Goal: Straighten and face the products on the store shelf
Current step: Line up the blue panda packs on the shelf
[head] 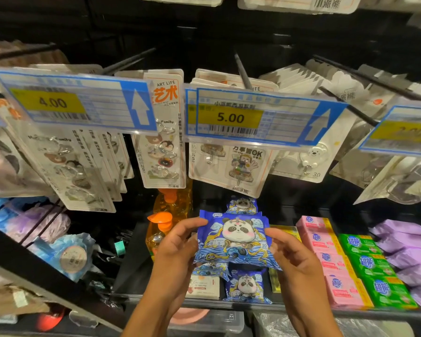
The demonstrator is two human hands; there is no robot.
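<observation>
a: what's the biggest thing here?
b: a black shelf (248, 307), its near rim running left to right. above it, rows of hook cards (163, 152) hang on pegs, with price tags reading 4.00 (51, 102) on the left and 5.00 (230, 117) in the middle.
a: and on the shelf itself?
b: purple packs (408, 254) sit at the right end. left of them are green boxes (370, 263) and then pink boxes (326, 259), in rows just beside each other. 2 orange bottles (165, 207) stand on the left, the nearer in front of the farther.
a: where's the wipes pack?
b: the blue panda wipes pack (236, 239) is held up over the middle of the shelf, its printed face toward the camera. the left hand (178, 244) pinches its left edge and the right hand (289, 254) grasps its right edge.
a: anything smaller?
b: 1 far panda pack (242, 205) lies behind it. 1 near panda pack (247, 285) lies by the rim, just beside a white pack (203, 287).
</observation>
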